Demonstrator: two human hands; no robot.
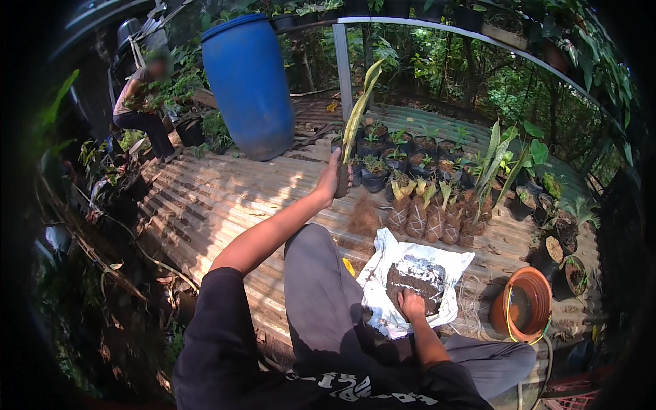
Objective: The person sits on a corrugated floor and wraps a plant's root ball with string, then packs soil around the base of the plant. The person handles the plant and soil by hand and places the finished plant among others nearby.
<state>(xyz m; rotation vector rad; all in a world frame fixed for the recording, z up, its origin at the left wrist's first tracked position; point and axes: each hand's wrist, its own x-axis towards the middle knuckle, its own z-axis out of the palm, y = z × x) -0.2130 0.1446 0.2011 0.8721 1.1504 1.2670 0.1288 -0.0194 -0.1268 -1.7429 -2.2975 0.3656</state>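
Raised in front of me, my left hand [333, 179] is closed around the dark, soil-covered base of a snake plant [354, 120], whose long yellow-green leaf points up. My right hand [411, 304] rests with its fingers in dark potting soil [405, 282] on an opened white plastic sack [382, 312]; whether the fingers grip any soil is hidden. Beyond the sack stands a row of fiber-wrapped root balls [416, 220] tied with pale string, with leaves on top. A loose clump of brown coconut fiber [364, 215] lies left of them.
A terracotta-coloured pot [529, 279] holding water stands right of the sack. Black potted seedlings [397, 159] stand behind the root balls. A tall blue barrel [248, 87] stands on the corrugated sheet floor [225, 200]. Another person [141, 105] bends among plants at far left.
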